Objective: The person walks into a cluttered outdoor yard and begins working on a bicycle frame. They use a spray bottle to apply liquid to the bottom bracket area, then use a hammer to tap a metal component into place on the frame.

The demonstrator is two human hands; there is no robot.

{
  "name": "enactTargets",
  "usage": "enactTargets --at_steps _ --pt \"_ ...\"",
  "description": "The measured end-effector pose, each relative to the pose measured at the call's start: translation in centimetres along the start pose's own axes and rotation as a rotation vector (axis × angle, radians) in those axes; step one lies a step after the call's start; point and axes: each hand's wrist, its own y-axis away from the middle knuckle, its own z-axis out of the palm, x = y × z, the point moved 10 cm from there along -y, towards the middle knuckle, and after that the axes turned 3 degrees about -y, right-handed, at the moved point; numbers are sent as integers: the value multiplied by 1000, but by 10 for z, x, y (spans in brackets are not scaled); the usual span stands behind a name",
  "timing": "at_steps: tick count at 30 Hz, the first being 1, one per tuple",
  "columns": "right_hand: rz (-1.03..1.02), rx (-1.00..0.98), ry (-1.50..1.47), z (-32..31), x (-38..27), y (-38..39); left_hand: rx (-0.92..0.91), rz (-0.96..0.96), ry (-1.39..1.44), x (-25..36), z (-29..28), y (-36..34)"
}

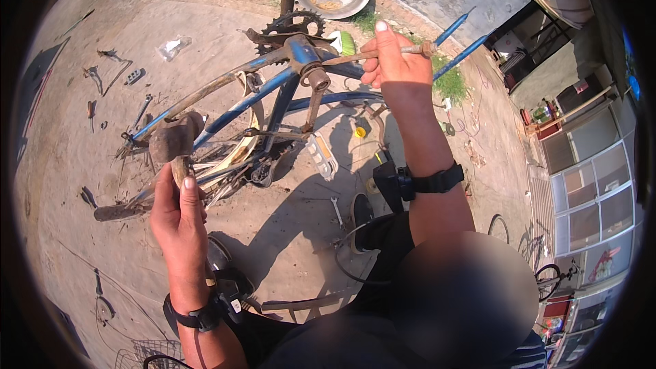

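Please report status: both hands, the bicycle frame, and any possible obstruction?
Left hand: gripping rusty, cylindrical-headed hammer. Right hand: gripping rusty, tapered metal rod, tip by blue, rusted metal bicycle frame. Rusty metal crank arm hangs close by.

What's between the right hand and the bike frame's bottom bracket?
Head view: a rusty tapered rod, held in the right hand, its narrow end at the bottom bracket. Whether the tip touches, I can't tell.
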Motion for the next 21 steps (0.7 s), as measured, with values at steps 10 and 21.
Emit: enactTargets --at_steps 10,21 --pt "24 -165 182 24 35 -8 -21 8 32 2 2 0" --pt "98 -146 257 48 101 7 -8 -9 41 4 -2 0"
